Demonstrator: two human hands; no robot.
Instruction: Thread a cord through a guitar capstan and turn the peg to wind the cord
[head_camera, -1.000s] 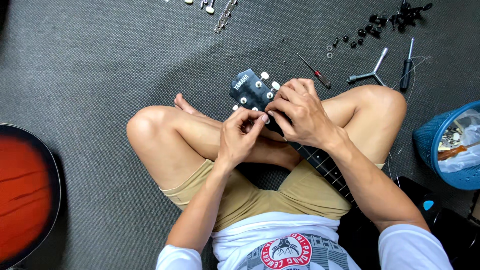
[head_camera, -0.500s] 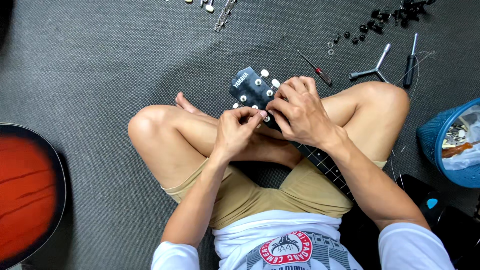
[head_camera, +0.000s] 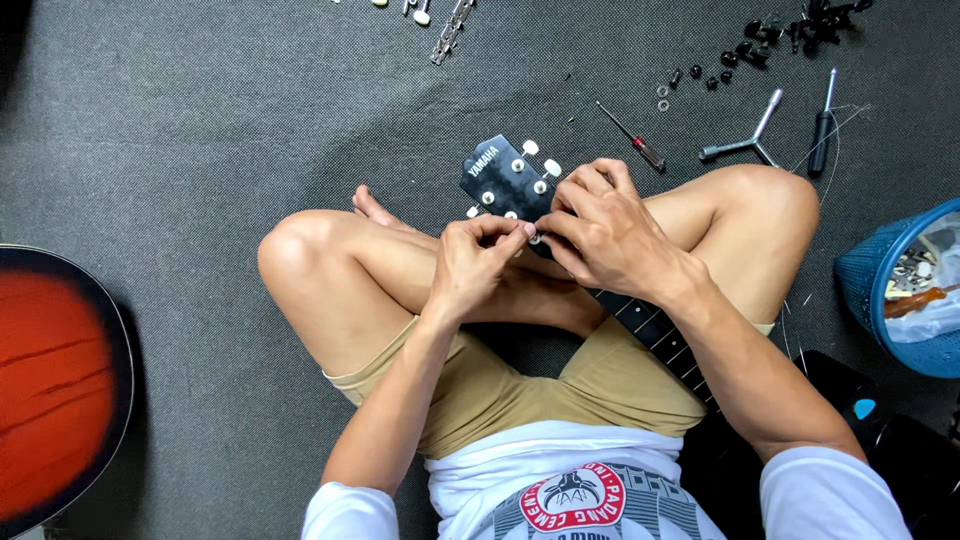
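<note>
From the head camera, a black guitar headstock (head_camera: 505, 180) lies across the person's crossed legs, its neck running down to the right. The left hand (head_camera: 478, 262) pinches a small tuning peg at the headstock's lower edge. The right hand (head_camera: 605, 232) wraps its grip around the neck just below. A small red-handled screwdriver (head_camera: 633, 138) lies on the grey carpet (head_camera: 200, 120) nearby.

Even, bright daylight; soft shadows under legs; sharp centre (red guitar body (head_camera: 55, 385) blurred at left edge).
</note>
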